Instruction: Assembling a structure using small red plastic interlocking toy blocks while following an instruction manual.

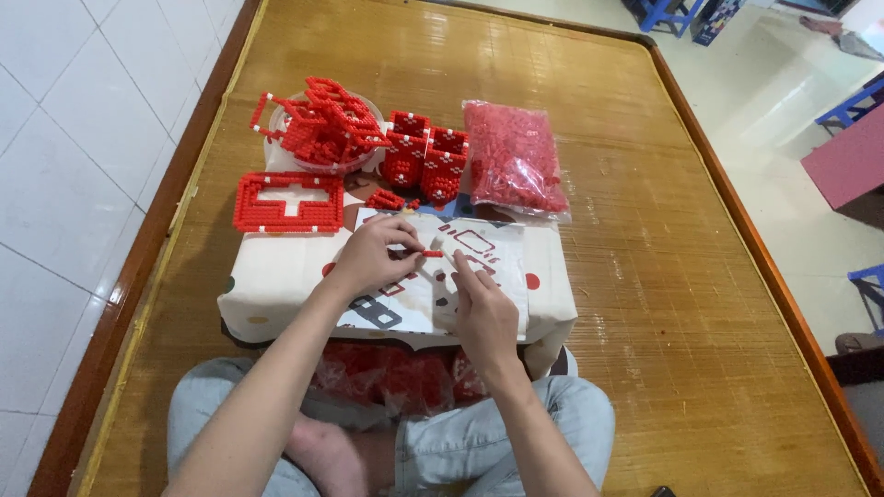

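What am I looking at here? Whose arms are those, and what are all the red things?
There is no machine here. The picture comes from a camera on a person's head, looking down, so you see that person's own arms. They sit cross-legged on a woven mat with a small covered table over their lap.

The left hand pinches a small red piece at its fingertips. The right hand reaches toward it, and seems to hold something pale, too small to tell.

On the table lie a flat red frame with a white cross, a bowl piled with red block parts, small red block boxes and a clear bag of red pieces.
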